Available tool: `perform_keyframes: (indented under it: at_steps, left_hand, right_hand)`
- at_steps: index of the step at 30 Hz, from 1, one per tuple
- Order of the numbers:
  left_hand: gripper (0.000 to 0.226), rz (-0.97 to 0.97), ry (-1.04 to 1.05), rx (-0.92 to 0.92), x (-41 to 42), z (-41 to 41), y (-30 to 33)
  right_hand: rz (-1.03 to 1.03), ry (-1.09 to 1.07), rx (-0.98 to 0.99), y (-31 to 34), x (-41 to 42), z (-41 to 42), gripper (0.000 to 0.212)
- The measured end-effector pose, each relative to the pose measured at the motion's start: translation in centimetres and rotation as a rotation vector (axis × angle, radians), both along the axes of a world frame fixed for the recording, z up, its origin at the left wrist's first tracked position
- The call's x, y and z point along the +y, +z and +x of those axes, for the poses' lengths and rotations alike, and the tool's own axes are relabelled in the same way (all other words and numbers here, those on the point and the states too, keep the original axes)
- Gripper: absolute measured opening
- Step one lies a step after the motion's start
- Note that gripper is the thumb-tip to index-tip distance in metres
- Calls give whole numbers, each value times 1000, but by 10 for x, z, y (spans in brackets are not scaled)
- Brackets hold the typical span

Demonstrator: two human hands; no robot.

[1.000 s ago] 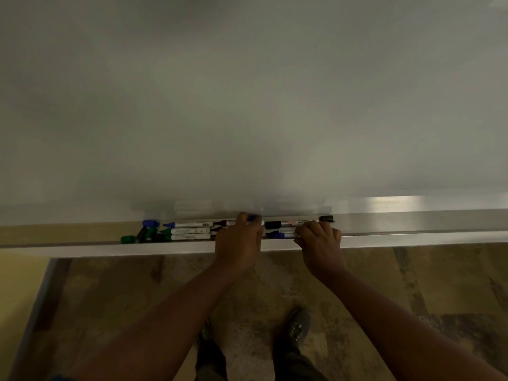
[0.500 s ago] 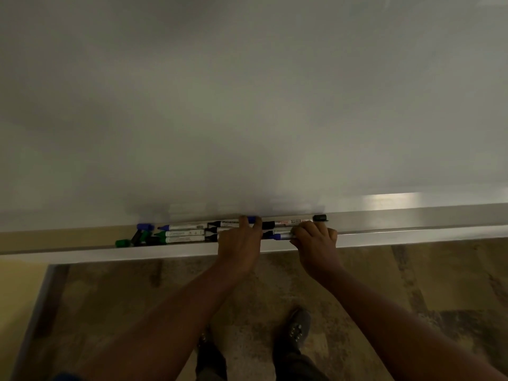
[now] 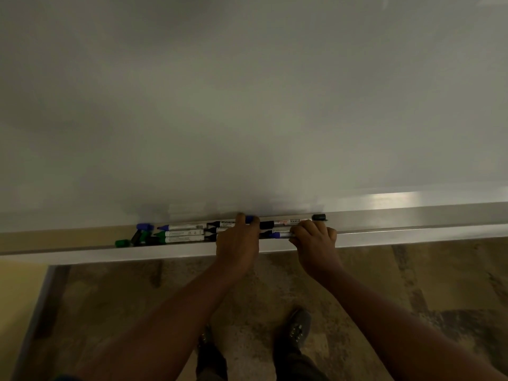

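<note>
Several whiteboard markers point(image 3: 184, 232) with blue, green and black caps lie in a row in the metal tray point(image 3: 412, 235) under a blank whiteboard point(image 3: 247, 105). My left hand point(image 3: 238, 243) rests over the middle markers, fingers reaching to the tray's back; a blue cap shows at its fingertips. My right hand point(image 3: 314, 239) has its fingers curled round a blue-tipped marker point(image 3: 279, 235) at the tray's front. Behind it lies a black-capped marker point(image 3: 291, 222) with a loose black cap point(image 3: 319, 216) at its right end.
Loose blue and green caps point(image 3: 129, 239) lie at the left end of the marker row. The tray runs on to the right with nothing in it. Below is mottled brown floor point(image 3: 384, 284) with my two shoes point(image 3: 295, 329); a yellow wall strip is at left.
Both hands have stayed at the tray with only slight shifts. The left hand's fingers have spread further over the markers.
</note>
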State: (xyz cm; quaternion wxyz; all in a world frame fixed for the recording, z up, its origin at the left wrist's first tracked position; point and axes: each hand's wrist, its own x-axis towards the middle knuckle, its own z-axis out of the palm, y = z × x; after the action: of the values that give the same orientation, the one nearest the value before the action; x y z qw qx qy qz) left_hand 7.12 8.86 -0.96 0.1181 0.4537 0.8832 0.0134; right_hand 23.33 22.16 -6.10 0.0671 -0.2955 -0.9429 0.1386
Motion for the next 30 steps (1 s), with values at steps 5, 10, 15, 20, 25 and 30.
perform_keyframes:
  at_steps: [5,10,15,20,25,30]
  left_hand:
    - [53,-34,-74,46,-1,-5,0]
    - [53,-111,-244,210,2,-17,7]
    - [50,-84,-546,369,9,-30,16]
    - [35,-104,-778,552,17,-40,23]
    - [26,-177,-850,538,25,-43,26]
    - [23,-235,-895,517,30,-44,30]
  right_hand:
    - [-4,-4,-4,0,1,4,17]
    - [-10,-6,-6,1,3,6,19]
    - [-11,-11,6,1,4,8,19]
    - [17,-15,-11,1,5,6,18]
    - [42,-21,-20,1,6,6,18]
    - [56,-35,-15,3,6,5,18]
